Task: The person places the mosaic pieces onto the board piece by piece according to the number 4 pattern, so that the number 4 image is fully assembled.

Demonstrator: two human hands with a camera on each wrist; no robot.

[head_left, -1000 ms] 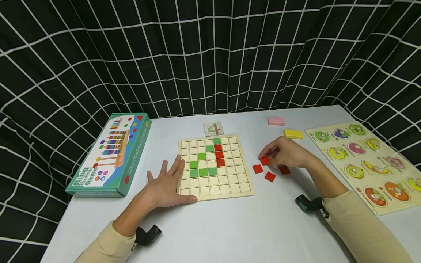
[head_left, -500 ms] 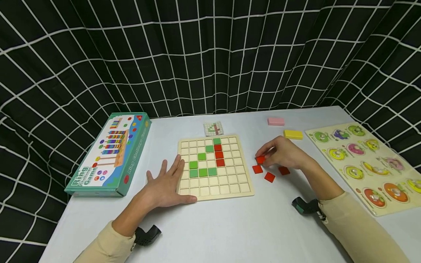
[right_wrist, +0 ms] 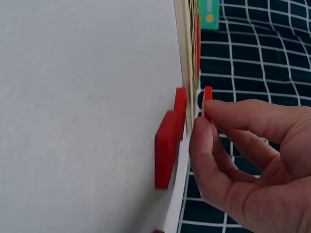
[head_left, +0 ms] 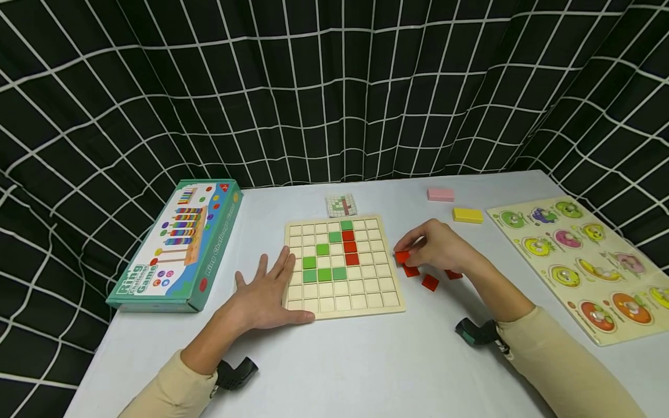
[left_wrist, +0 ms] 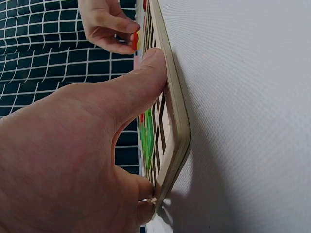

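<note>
A wooden grid board [head_left: 366, 305] lies on the white table, with green and red square tiles set in its cells. My left hand [head_left: 266, 293] rests flat on the board's left edge, fingers straight, thumb along the front rim [left_wrist: 170, 97]. My right hand [head_left: 436, 247] pinches a red tile [head_left: 402, 256] between thumb and fingertips, just off the board's right edge; the same red tile [right_wrist: 207, 102] shows in the right wrist view. Three loose red tiles [head_left: 430, 282] lie on the table under and beside that hand.
A green Ring Challenge Game box [head_left: 177, 247] lies left of the board. A small pattern card [head_left: 341, 205] sits behind it. Pink [head_left: 440, 194] and yellow [head_left: 467, 215] blocks lie at the back right. A fruit peg puzzle [head_left: 590, 261] fills the right side.
My right hand has lifted one red tile from the loose pile and carried it left toward the board's right edge. The left hand has stayed put.
</note>
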